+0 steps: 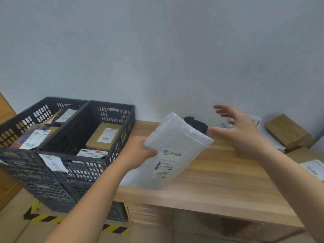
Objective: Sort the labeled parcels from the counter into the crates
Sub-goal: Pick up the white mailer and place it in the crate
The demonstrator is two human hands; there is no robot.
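Observation:
My left hand (138, 151) grips the left edge of a white padded mailer (172, 149) with a printed label, held tilted above the wooden counter (219, 174). My right hand (240, 130) hovers open, fingers spread, just right of the mailer's top corner and not touching it. Two dark plastic crates stand at the left. The right crate (121, 127) holds a labeled brown box (105, 135) and two small white boxes. The left crate (21, 120) holds several labeled parcels. A brown box (287, 132) lies at the counter's far right.
A black item (196, 124) lies behind the mailer by the wall. White labeled parcels (313, 167) sit at the counter's right edge. Drawers (149, 214) are under the counter. Yellow-black hazard tape (43, 218) marks the floor. A handwritten paper tag (54, 162) hangs on the crate front.

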